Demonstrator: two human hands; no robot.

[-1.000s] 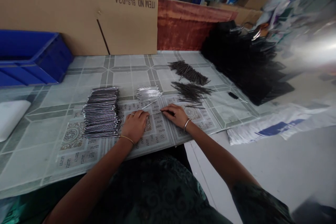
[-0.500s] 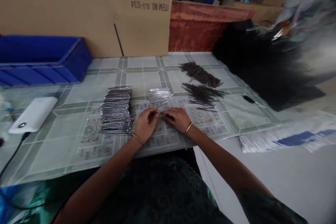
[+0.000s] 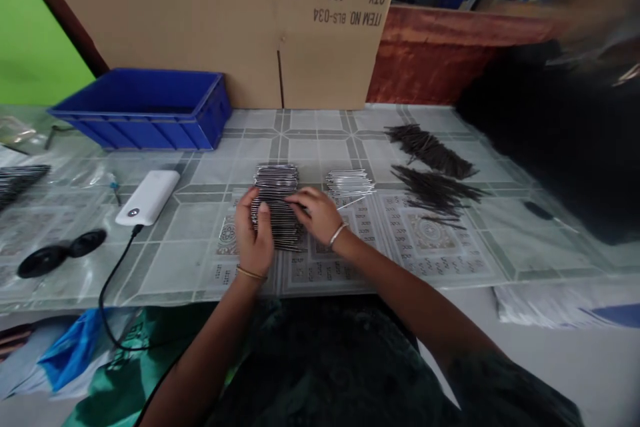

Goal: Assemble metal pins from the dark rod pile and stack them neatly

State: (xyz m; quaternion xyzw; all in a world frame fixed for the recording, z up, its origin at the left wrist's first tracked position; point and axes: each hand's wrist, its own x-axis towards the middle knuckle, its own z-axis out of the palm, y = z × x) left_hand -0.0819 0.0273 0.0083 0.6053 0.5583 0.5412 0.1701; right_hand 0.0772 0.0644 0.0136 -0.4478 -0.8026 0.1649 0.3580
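A neat stack of thin, shiny metal rods [image 3: 277,213] lies crosswise on the table in front of me. My left hand [image 3: 255,230] rests at the stack's left end, thumb apart from the curved fingers and lying over the rods. From the right, my right hand [image 3: 319,215] reaches over the stack's other end with thumb and fingertips pinched together. Whatever sits in that pinch is too thin to tell from the rods beneath. Just beyond the right hand lies a smaller pile of silvery rods [image 3: 350,183], with a single rod [image 3: 353,203] slanting below it.
Two heaps of dark thin sticks [image 3: 430,150] lie to the right. A blue crate [image 3: 150,130] and a white power bank [image 3: 149,197] with a black cable stand left, near black glasses [image 3: 63,252]. Behind rises a cardboard sheet [image 3: 200,27]. A person in black [image 3: 550,140] is at right.
Both hands have parted from their close pinch near the small pile and moved left onto the rod stack. The left hand has opened at its left end. The view has turned left.
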